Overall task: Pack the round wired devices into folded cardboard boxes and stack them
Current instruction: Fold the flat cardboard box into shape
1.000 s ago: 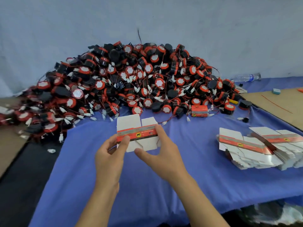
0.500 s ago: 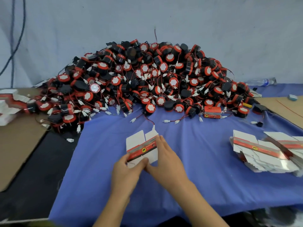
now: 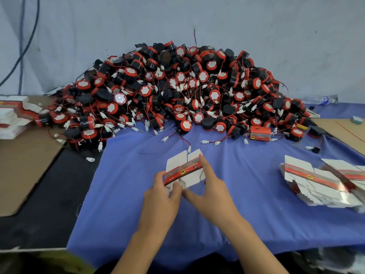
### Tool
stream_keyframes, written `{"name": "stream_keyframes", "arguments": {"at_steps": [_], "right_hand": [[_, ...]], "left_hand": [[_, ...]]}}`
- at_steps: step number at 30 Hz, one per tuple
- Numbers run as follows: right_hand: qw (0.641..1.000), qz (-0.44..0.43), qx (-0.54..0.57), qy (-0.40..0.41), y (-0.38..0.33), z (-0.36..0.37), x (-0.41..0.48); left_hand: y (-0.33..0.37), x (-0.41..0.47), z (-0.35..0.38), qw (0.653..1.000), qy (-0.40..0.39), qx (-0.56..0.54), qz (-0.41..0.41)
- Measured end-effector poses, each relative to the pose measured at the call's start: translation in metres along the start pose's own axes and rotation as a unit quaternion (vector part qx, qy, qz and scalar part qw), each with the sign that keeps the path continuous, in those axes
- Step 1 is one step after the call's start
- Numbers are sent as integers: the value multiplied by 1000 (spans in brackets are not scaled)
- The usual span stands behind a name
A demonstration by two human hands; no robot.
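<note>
Over the cloth [image 3: 128,184], left hand [image 3: 160,198] pinches the box [image 3: 187,169] at its left end, right hand [image 3: 211,192] seemingly its right side; pile [image 3: 177,91] well behind.

Blue cloth [image 3: 138,204], plastic bottle [image 3: 320,99], brown board [image 3: 23,165], wall cable [image 3: 21,56]

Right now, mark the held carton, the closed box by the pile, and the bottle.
held carton [image 3: 183,171]: head view, on its red band.
closed box [image 3: 260,133]: head view, on its red front face.
bottle [image 3: 320,100]: head view, on its clear body.
</note>
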State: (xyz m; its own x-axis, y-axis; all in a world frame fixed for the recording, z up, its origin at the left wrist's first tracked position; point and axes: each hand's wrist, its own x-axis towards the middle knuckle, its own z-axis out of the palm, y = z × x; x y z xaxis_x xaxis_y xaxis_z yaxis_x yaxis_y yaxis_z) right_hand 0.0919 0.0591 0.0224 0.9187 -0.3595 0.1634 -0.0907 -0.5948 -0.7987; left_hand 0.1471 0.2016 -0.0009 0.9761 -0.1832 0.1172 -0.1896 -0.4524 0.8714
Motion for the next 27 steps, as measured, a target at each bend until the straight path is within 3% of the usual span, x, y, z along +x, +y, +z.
{"name": "stream_keyframes", "arguments": {"at_steps": [7, 11, 17, 27], "right_hand": [[995, 10, 59, 81, 14, 14, -5], [981, 20, 157, 109, 16, 18, -7], [970, 11, 206, 129, 10, 20, -10], [974, -21, 110, 199, 17, 23, -21]], "left_hand": [[1, 0, 0, 998, -25, 4, 64], [-1, 0, 1, 997, -16, 0, 76], [-1, 1, 6, 996, -2, 26, 86], [2, -11, 16, 995, 0, -29, 99]]}}
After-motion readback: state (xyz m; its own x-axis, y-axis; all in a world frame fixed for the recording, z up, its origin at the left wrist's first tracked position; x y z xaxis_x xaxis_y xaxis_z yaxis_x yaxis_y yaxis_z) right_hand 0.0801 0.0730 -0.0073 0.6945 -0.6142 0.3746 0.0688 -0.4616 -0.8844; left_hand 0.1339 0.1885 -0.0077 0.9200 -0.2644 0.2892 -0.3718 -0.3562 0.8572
